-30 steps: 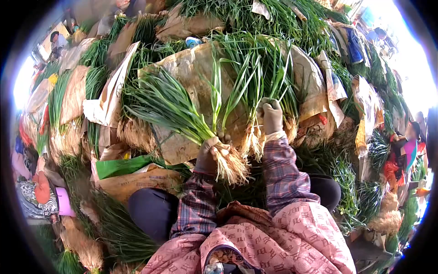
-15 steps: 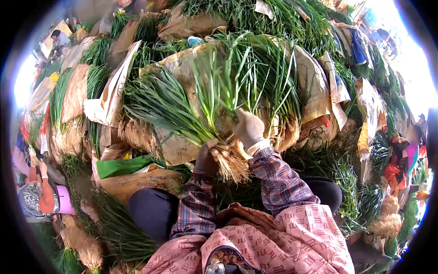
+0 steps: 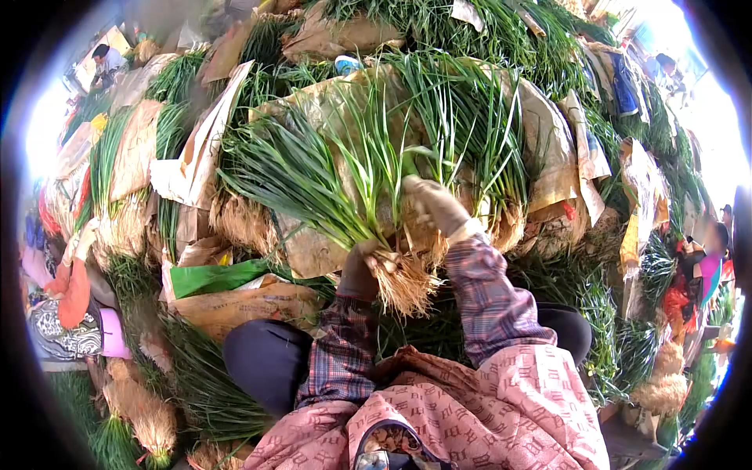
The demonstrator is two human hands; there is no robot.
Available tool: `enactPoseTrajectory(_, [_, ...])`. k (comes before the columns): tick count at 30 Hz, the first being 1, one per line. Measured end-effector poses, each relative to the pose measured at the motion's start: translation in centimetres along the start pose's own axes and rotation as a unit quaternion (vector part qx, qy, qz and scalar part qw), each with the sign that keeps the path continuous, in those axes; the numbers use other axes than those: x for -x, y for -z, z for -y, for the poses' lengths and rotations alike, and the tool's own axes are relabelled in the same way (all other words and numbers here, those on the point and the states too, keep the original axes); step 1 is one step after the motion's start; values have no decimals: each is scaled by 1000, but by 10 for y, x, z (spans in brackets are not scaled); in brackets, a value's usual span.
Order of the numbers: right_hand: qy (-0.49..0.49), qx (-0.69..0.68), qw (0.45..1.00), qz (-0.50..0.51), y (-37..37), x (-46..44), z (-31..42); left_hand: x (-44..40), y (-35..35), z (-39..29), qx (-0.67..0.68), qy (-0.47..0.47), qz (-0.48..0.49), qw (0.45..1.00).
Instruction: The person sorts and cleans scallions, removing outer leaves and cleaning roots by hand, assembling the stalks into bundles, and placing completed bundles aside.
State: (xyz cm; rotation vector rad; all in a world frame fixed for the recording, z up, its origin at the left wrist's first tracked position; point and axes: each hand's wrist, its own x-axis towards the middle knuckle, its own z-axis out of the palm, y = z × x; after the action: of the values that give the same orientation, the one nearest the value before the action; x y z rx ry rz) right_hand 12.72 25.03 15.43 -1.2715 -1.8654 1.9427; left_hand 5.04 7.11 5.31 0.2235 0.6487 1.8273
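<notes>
My left hand (image 3: 359,268) is closed around the lower stems of a fanned bunch of green onions (image 3: 345,211). Their pale, stringy roots (image 3: 403,283) hang out below it, and the long leaves spread up and left. To the right of the bunch, my right hand (image 3: 439,207) is raised with its fingers curled. A blurred pale-green leaf (image 3: 417,155) sticks up from its fingertips. Behind both hands lies a pile of green onions (image 3: 462,110) on a brown sheet (image 3: 313,254).
Wrapped bundles of green onions (image 3: 129,157) stand all around. Folded brown sacking (image 3: 247,313) and a green sheet (image 3: 211,280) lie at the left. My bent knees (image 3: 266,364) flank the work. Other people sit at the left (image 3: 74,313) and right (image 3: 709,262) edges.
My right hand has moved from beside the stems up and to the right, away from the bunch. The left hand still grips the green onions; the view has shifted slightly.
</notes>
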Motion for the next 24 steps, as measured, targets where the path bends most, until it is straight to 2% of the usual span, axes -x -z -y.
enactPoseTrajectory(1, [43,116,991,-53,-15,-9,-2,-3,3,-3,26,12,44,999])
enactPoseTrajectory(2, [85,230,964,-105,-23,-16,-3,-2,6,-4,14,14,45,999])
enactPoseTrajectory(6, [134,168,975,-60,-15,-26,-17,10,-22,-20,1,16,21,1000])
enactPoseTrajectory(7, [128,59,989,-53,-14,-23,-21,11,-24,-19,7,17,8,1000])
enactPoseTrajectory(8, [120,-50,990,-48,-11,-18,-27,11,-20,-20,-14,-21,40,999])
enactPoseTrajectory(9, [109,-161,980,-43,-11,-11,-28,10,-17,-20,-1,-15,39,999])
enactPoseTrajectory(10, [99,-171,979,-49,-13,-5,-27,10,-14,-19,12,-9,37,999])
enactPoseTrajectory(11, [160,-222,959,-70,-25,-4,-30,11,-12,-17,25,-2,36,999])
enactPoseTrajectory(12, [156,-227,959,-67,-25,-4,-32,16,-19,-20,67,16,9,998])
enactPoseTrajectory(15, [161,-233,956,-74,-28,-7,-34,5,1,-13,-9,-47,20,999])
enactPoseTrajectory(16, [166,-233,955,-80,-29,-8,-34,8,-3,-11,-9,-55,-17,998])
enactPoseTrajectory(19, [250,-263,925,-110,-32,4,-31,7,-1,-14,30,-4,49,998])
enactPoseTrajectory(20, [244,-264,926,-112,-34,8,-28,8,4,-15,59,35,65,995])
enactPoseTrajectory(24, [312,-225,913,-138,-48,21,-17,16,-11,0,23,-14,-16,1000])
